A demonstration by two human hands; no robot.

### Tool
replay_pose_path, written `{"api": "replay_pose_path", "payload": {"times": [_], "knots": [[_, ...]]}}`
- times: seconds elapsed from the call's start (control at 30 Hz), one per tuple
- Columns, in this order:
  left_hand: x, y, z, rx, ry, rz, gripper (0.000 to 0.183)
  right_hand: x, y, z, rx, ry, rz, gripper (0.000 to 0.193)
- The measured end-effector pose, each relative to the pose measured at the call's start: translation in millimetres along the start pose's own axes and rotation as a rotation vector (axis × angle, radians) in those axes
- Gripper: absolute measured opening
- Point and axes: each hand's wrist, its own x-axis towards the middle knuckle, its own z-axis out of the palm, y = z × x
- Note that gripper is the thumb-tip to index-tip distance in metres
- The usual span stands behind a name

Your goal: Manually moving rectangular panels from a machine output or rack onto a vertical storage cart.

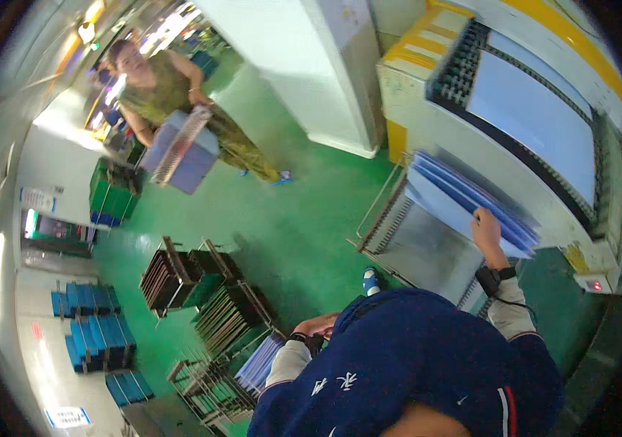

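Note:
My right hand (486, 229), with a dark band at the wrist, is closed on the edge of a pale blue panel (438, 200). That panel stands tilted among several thin blue panels (475, 193) at the side of a metal slotted rack (424, 240). My left hand (317, 325) is low beside my body, near a rack of light blue panels (261, 364). Its fingers are partly hidden by my dark blue top, so their grip does not show.
A machine with a roller conveyor (464, 58) carries pale sheets (533, 116) at the right. A white pillar (340, 80) stands ahead. Dark slotted racks (172, 277) and stacked blue bins (99, 335) are at the left. A person (169, 95) holding a rack of panels stands far left.

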Motion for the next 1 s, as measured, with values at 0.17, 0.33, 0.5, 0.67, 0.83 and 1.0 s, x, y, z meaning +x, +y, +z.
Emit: {"api": "replay_pose_path", "payload": {"times": [0.17, 0.33, 0.5, 0.67, 0.83, 1.0], "knots": [[-26, 36, 14, -0.007, -0.074, -0.104, 0.069, 12, 22, 16, -0.236, -0.195, 0.065, 0.015], [-50, 59, 33, -0.096, 0.119, -0.135, 0.051, 30, 34, 20, -0.292, -0.204, 0.056, 0.018], [-70, 95, 49, -0.422, 0.327, -0.165, 0.020, 31, 31, 16, -0.376, -0.286, 0.114, 0.027], [-40, 46, 23, -0.010, -0.023, -0.093, 0.086, 19, 34, 21, -0.365, -0.278, 0.041, 0.029], [-21, 14, 14, -0.196, -0.021, -0.085, 0.084, 15, 43, 28, -0.313, -0.264, -0.032, 0.026], [-30, 21, 16, -0.216, -0.050, -0.047, 0.085, 11, 40, 27, -0.291, -0.251, 0.012, 0.026]]}}
